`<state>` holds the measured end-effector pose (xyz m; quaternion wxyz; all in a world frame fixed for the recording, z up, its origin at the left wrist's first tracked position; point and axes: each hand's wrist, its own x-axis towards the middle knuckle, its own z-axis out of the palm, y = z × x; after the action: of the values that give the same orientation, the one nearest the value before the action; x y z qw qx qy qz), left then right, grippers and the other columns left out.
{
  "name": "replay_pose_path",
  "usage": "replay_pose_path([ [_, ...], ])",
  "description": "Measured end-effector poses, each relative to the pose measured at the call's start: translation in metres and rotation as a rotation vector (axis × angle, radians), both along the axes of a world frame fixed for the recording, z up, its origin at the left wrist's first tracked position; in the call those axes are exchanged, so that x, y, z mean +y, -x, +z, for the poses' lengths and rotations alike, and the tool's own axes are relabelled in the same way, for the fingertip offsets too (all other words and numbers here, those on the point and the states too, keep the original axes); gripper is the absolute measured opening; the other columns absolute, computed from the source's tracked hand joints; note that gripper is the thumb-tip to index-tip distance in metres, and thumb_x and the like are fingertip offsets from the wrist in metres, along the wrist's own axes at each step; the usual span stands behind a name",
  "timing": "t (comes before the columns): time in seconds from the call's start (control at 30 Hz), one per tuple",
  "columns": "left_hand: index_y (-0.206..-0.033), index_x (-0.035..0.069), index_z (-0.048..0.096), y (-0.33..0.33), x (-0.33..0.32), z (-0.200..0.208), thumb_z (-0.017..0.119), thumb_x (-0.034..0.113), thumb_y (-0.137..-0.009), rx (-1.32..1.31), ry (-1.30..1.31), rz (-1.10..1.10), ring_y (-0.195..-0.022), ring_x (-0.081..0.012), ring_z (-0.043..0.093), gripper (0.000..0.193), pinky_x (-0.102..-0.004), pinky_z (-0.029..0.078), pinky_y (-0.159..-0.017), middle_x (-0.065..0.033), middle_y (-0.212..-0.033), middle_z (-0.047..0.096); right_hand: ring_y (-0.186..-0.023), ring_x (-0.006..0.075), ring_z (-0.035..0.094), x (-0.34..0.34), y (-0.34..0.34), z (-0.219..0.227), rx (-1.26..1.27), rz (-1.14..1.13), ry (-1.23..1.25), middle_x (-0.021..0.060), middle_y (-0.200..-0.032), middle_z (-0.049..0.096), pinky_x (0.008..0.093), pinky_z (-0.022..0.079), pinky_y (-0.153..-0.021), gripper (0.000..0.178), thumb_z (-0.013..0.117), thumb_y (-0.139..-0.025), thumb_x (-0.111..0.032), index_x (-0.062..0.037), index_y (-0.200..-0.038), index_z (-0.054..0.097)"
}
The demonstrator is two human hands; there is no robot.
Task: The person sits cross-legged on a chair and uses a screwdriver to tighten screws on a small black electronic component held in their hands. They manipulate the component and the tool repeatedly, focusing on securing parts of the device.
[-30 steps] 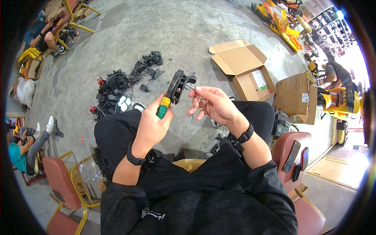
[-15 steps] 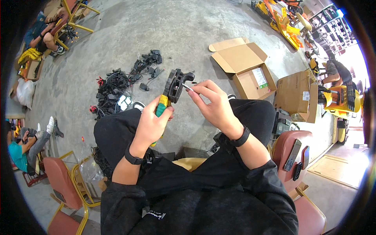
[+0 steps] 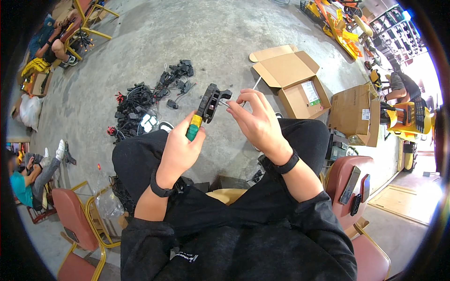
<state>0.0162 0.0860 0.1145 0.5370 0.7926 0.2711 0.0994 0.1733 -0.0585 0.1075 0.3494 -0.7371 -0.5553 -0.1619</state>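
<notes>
My left hand (image 3: 180,147) is closed round the yellow-and-green handle of a hand tool (image 3: 195,125). Its black, jaw-like head (image 3: 212,103) points up and away from me, with an open slot and a hooked end on the right. In my right hand (image 3: 258,124), thumb and fingers pinch a thin metal hex key (image 3: 256,84). One end of it meets the right side of the black head, while the other sticks up beyond my fingers. Whether its tip sits inside the head I cannot tell.
Black cabled parts (image 3: 136,107) lie heaped on the floor ahead to the left. An open cardboard box (image 3: 287,70) and a taller carton (image 3: 352,112) stand on the right. Phones rest on a red chair (image 3: 337,171) beside me. Other people sit along the left.
My right hand has turned and its fingers have curled further in, so a long part of the hex key now shows above them. The tool has shifted and turned slightly.
</notes>
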Motion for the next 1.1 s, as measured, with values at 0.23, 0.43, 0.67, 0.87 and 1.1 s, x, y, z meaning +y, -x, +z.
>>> replay_pose_path([
  [0.23, -0.127, -0.004, 0.057, 0.002, 0.001, -0.007, 0.061, 0.006, -0.09, -0.073, -0.072, -0.005, -0.068, -0.0055, 0.049, 0.039, -0.0238, 0.043, -0.061, -0.0008, -0.078, 0.057, -0.105, 0.0284, 0.062, -0.001, -0.003, -0.006, 0.129, 0.013, 0.033, 0.0095, -0.093, 0.064, 0.0415, 0.049, -0.091, 0.017, 0.074, -0.081, -0.012, -0.0048, -0.097, 0.069],
  [0.43, -0.126, -0.004, 0.057, 0.002, 0.002, -0.005, 0.062, 0.007, -0.089, -0.117, -0.11, -0.018, -0.067, -0.0055, 0.049, 0.038, -0.0239, 0.043, -0.061, -0.002, -0.077, 0.057, -0.092, 0.0234, 0.069, -0.003, -0.002, -0.011, 0.824, 0.098, 0.06, 0.0086, -0.092, 0.07, 0.0389, 0.053, -0.088, 0.018, 0.063, -0.094, -0.019, -0.003, -0.1, 0.069],
  [0.67, -0.122, -0.004, 0.058, 0.001, 0.002, -0.006, 0.061, 0.005, -0.087, -0.116, -0.061, -0.013, -0.068, -0.0155, 0.059, 0.036, -0.0295, 0.048, -0.064, -0.0115, -0.08, 0.062, -0.081, 0.0222, 0.071, -0.006, -0.005, -0.001, 2.046, 0.378, -0.037, 0.0071, -0.084, 0.068, 0.031, 0.059, -0.072, 0.039, 0.049, -0.103, -0.035, 0.0018, -0.106, 0.063],
  [0.87, -0.118, -0.003, 0.059, 0.001, 0.001, -0.007, 0.059, 0.005, -0.09, -0.074, 0.108, -0.006, -0.069, -0.0111, 0.06, 0.029, -0.0262, 0.049, -0.065, -0.0072, -0.082, 0.064, -0.076, 0.0227, 0.07, -0.001, -0.001, -0.004, 2.069, 0.352, -0.08, 0.0067, -0.078, 0.065, 0.0305, 0.057, -0.067, 0.043, 0.044, -0.104, -0.04, -0.0019, -0.099, 0.062],
  [1.1, -0.116, -0.003, 0.059, 0.002, 0.001, -0.011, 0.057, 0.005, -0.092, -0.063, 0.15, -0.021, -0.073, -0.0097, 0.062, 0.025, -0.0261, 0.051, -0.067, -0.0051, -0.088, 0.065, -0.062, 0.019, 0.062, 0.004, 0.006, -0.006, 2.032, 0.297, -0.136, 0.0099, -0.082, 0.065, 0.0271, 0.051, -0.057, 0.044, 0.041, -0.105, -0.041, -0.0047, -0.087, 0.059],
])
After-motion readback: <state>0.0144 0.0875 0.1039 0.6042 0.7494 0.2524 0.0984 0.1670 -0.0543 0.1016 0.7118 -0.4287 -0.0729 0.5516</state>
